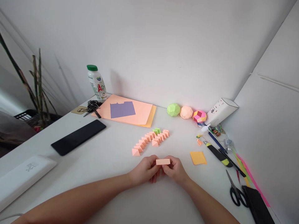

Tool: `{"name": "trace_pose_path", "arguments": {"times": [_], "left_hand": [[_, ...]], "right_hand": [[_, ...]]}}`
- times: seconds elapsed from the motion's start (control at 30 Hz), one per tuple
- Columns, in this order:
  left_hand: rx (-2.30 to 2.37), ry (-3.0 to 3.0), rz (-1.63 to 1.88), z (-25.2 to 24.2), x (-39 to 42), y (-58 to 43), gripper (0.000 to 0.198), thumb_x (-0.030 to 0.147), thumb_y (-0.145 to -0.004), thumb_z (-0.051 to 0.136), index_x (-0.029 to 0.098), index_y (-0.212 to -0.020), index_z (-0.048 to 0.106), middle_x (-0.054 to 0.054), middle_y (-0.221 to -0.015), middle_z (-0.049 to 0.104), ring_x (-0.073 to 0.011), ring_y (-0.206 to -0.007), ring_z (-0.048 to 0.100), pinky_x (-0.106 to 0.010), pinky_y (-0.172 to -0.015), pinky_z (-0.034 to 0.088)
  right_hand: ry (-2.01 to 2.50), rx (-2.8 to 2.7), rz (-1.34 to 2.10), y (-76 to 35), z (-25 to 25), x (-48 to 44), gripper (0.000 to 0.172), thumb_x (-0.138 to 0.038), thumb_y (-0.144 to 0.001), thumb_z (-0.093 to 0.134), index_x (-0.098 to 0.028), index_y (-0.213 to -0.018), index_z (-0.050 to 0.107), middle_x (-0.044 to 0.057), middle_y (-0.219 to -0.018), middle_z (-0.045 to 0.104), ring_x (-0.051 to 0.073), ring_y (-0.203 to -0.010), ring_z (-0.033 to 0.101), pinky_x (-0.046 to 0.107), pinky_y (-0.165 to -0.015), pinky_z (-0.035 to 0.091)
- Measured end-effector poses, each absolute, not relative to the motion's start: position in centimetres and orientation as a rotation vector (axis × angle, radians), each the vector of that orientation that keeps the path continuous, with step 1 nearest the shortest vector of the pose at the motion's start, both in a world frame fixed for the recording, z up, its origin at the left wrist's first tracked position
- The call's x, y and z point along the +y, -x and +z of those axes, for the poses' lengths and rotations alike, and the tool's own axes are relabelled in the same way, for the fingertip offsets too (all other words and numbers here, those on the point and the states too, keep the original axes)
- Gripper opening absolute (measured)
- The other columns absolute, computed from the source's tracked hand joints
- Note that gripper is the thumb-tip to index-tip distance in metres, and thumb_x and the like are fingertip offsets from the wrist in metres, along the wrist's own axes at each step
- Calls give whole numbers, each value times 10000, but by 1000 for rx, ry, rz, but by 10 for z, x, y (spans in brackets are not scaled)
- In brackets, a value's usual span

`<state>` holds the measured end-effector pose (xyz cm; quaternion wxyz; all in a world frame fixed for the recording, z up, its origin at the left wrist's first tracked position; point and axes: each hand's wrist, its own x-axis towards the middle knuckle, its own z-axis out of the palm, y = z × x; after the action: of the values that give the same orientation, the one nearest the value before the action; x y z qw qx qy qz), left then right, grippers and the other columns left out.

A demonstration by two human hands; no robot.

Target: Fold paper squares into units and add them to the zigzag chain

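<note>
Both hands meet near the front middle of the white desk (112,155). My left hand (145,170) and my right hand (175,169) pinch the two ends of a small folded peach paper strip (163,161), fingers closed on it. Just beyond the hands lies a curved row of several folded peach paper units (149,140), with a couple of green ones (157,131) at its far end. A small orange paper square (198,157) lies flat to the right of my right hand.
Peach and orange sheets with a purple piece (127,111) lie at the back, beside a bottle (97,82) and keys (93,106). Three paper balls (186,112) sit by the wall. A black phone (78,137) lies left. Pens, a cutter (218,154) and scissors (235,191) lie right.
</note>
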<state>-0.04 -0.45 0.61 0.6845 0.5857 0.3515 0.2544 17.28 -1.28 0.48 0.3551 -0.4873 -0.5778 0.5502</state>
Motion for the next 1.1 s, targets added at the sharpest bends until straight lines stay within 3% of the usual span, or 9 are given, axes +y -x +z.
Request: {"name": "trace_pose_path", "arguments": {"times": [0.4, 0.5, 0.67, 0.77, 0.9, 1.1], "left_hand": [[758, -1338, 527, 10, -5, 1, 118, 231, -866, 360, 194, -775, 425, 46, -546, 562, -100, -430, 505, -204, -417, 387], [727, -1282, 518, 10, -2, 3, 139, 290, -882, 368, 193, -797, 421, 47, -542, 564, -95, -415, 499, -203, -412, 391], [745, -1170, 562, 7, 2, 3, 251, 442, -876, 383, 196, -826, 391, 48, -546, 566, -100, -375, 501, -211, -380, 390], [752, -1145, 577, 6, 2, 3, 296, 491, -860, 394, 197, -824, 387, 45, -546, 569, -104, -376, 504, -220, -379, 401], [735, -1199, 565, 8, 0, 2, 262, 450, -860, 421, 192, -811, 424, 48, -526, 559, -99, -393, 500, -212, -397, 396], [769, -1237, 567, 6, -1, 0, 175, 350, -835, 476, 189, -774, 446, 44, -533, 571, -105, -418, 527, -206, -404, 393]], "right_hand": [[1251, -1521, 1335, -173, 5, -15, 59, -106, -690, 528, -155, -663, 545, -26, -557, 537, 104, -496, 498, 211, -457, 390], [1250, -1425, 1386, -176, 2, -14, 23, -155, -717, 539, -155, -695, 548, -26, -556, 549, 98, -455, 504, 209, -433, 401], [1167, -1223, 1405, -182, -1, -12, 140, -251, -777, 511, -173, -664, 485, -12, -598, 563, 93, -412, 494, 205, -383, 386], [1120, -1250, 1398, -182, 3, -12, 160, -279, -822, 482, -177, -698, 484, -21, -592, 535, 97, -447, 488, 215, -425, 397], [1116, -1512, 1399, -177, 7, -15, 110, -263, -811, 537, -159, -775, 541, -12, -643, 523, 105, -548, 476, 218, -502, 384], [1194, -1540, 1382, -176, 1, -15, 98, -218, -810, 529, -154, -737, 544, -19, -639, 510, 102, -559, 465, 217, -514, 364]]}}
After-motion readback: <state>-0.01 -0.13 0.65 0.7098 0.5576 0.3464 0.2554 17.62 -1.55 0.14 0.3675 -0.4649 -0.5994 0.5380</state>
